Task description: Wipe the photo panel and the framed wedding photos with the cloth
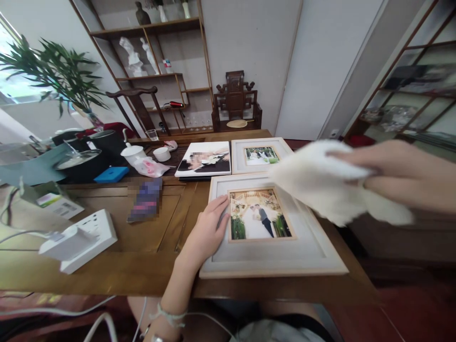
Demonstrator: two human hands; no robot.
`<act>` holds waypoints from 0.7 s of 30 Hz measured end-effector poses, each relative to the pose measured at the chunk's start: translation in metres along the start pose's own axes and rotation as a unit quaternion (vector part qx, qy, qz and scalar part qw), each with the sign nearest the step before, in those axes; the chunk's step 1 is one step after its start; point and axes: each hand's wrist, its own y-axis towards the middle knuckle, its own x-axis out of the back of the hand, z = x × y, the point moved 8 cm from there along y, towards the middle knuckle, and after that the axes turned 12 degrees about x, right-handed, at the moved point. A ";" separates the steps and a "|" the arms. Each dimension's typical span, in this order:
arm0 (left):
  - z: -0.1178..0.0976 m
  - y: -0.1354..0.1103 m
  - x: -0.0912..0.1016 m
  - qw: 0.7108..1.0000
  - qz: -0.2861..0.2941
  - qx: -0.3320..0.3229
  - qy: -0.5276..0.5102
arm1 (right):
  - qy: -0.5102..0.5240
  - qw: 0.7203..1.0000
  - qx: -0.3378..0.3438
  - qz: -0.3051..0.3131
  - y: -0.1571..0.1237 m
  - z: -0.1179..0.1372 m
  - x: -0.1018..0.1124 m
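Observation:
A framed wedding photo (pixel 221 266) lies face up near the front edge of the wooden table, with a wide pale mat and light wood border. My left hand (pixel 208 228) rests on the left side of this frame, fingers stretched out and flat. At the right, my right hand (pixel 388 173) grips a white cloth (pixel 320 183), raised over the frame's right side and blurred by motion. The cloth covers part of the frame's upper right corner. Behind it lies a smaller framed photo (pixel 261 156), its right side partly hidden by the cloth.
Left of the smaller frame lies a photo album (pixel 203 161). A phone-like object (pixel 145 199), partly pixelated, a white power strip (pixel 89 240), a blue box (pixel 111 174) and a white teapot (pixel 133 153) stand on the table (pixel 171 242). A carved chair (pixel 237 102) stands behind.

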 end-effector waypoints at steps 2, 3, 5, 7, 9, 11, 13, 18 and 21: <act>0.000 0.000 0.000 1.000 0.000 -0.001 0.000 | -0.034 0.996 0.055 -0.057 0.020 0.009 -0.002; 0.000 0.000 0.000 1.000 -0.001 -0.001 -0.001 | -0.068 0.989 0.079 -0.100 0.029 0.018 -0.006; 0.000 0.000 0.001 1.000 -0.006 -0.003 -0.003 | -0.112 0.979 0.125 -0.117 0.048 0.037 -0.035; 0.000 0.000 0.001 1.000 -0.011 -0.009 -0.005 | -0.114 0.969 0.207 -0.065 0.065 0.063 -0.078; -0.002 0.000 0.003 1.000 -0.016 -0.019 -0.008 | -0.099 0.952 0.291 0.016 0.075 0.087 -0.120; -0.005 0.000 0.005 0.999 -0.019 -0.028 -0.010 | -0.072 0.933 0.337 0.101 0.078 0.104 -0.154; -0.008 -0.001 0.006 0.999 -0.017 -0.030 -0.007 | -0.056 0.926 0.339 0.156 0.079 0.114 -0.173; -0.009 -0.002 0.006 1.000 -0.011 -0.021 -0.003 | -0.070 0.945 0.273 0.169 0.084 0.121 -0.186; -0.008 -0.002 0.006 1.000 -0.011 -0.018 -0.004 | -0.071 0.947 0.256 0.179 0.086 0.123 -0.192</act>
